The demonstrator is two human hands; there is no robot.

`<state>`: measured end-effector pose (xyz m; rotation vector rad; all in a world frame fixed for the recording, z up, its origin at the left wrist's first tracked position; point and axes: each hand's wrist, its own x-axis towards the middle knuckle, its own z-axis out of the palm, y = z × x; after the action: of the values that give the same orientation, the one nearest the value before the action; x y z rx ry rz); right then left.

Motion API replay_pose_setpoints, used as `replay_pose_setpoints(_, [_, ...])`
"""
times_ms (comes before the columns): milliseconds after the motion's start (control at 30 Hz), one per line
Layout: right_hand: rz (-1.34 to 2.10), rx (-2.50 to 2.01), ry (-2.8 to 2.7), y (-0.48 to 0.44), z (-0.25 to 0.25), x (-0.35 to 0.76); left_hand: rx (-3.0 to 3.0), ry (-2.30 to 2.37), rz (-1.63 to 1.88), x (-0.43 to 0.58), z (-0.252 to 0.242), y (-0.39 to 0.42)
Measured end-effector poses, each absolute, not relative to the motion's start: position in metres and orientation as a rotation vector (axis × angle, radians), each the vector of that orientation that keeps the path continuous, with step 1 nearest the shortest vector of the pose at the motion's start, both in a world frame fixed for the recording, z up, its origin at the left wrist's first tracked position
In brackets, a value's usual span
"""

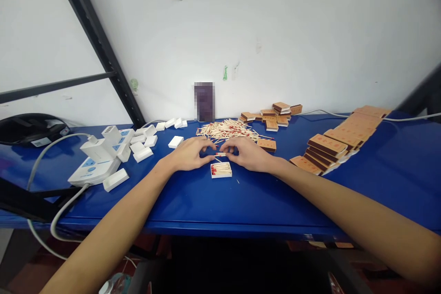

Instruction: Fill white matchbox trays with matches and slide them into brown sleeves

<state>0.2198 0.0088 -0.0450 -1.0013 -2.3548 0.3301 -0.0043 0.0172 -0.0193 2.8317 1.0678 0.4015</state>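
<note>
My left hand (193, 152) and my right hand (245, 153) face each other over the blue table, thumbs and fingers curved inward. Between their fingertips lies a small bunch of matches (221, 154), gripped by my right hand. The left thumb and fingers are apart beside the bunch's left end. Just below, a white matchbox tray (221, 175) holds matches with red heads. Behind both hands spreads a large pile of loose matches (229, 129). A brown matchbox (267, 145) lies beside my right hand.
White trays (143, 152) and a power strip (94, 170) with a charger and cables sit at left. Matchboxes (278, 115) stand at the back. Stacked matchboxes (327, 144) line the right. A dark upright object (206, 102) leans on the wall; a black shelf post (99, 41) rises at left.
</note>
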Motion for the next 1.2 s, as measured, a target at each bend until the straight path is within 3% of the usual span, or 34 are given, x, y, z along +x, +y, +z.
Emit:
replay_pose_setpoints(267, [0.436, -1.091, -2.38, 0.008, -0.037, 0.221, 2.746, 0.947, 0.38, -0.005, -0.023, 0.023])
replay_pose_setpoints(767, [0.268, -1.145, -2.517, 0.008, -0.04, 0.227, 2.698, 0.882, 0.406, -0.003, -0.026, 0.021])
replay_pose_setpoints(1200, [0.27, -1.193, -2.582, 0.002, -0.034, 0.23, 2.486, 0.844, 0.361, -0.003, 0.002, -0.001])
